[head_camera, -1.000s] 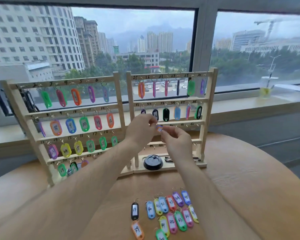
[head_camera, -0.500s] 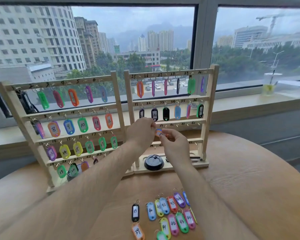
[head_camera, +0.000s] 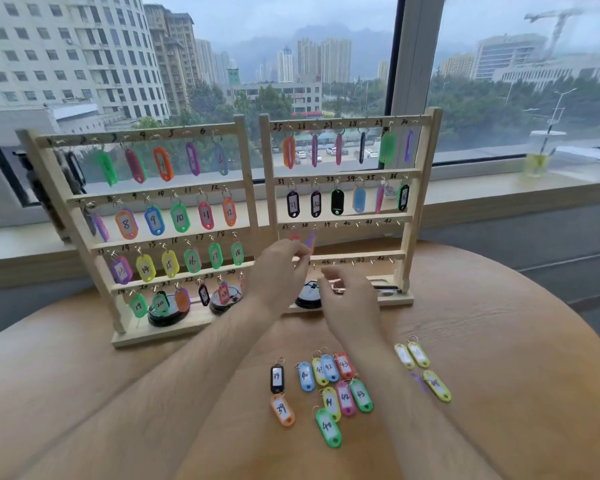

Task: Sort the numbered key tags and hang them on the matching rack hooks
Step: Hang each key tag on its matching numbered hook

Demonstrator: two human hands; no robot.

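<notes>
Reaching up to the third rail of the right rack (head_camera: 414, 202), the left hand (head_camera: 279, 271) has the blue tag (head_camera: 311, 240) right at the hook marked 38. Its fingers (head_camera: 300, 251) pinch the tag's lower end, and blur hides whether the ring is over the hook. A red tag (head_camera: 294, 236) hangs just beside it under 37.

Here's the change: half a second ago both hands pinched that tag together in front of the rail. Now the right hand (head_camera: 352, 301) has let go and dropped toward the rack's base, its fingers loosely curled with nothing seen in them.

Both racks stand along the far edge of the counter (head_camera: 499, 341). The left rack (head_camera: 250, 188) carries tags on all four rails.

Toward the near edge the loose tags (head_camera: 329, 393) lie in a cluster between the forearms, as before. The black 39 and orange 39 are at its left end. Three yellow tags (head_camera: 418, 355) now lie clear to the right of the right forearm, where earlier the arm covered most of them.

A cup (head_camera: 537, 157) stands on the sill beyond the counter's far right edge.
</notes>
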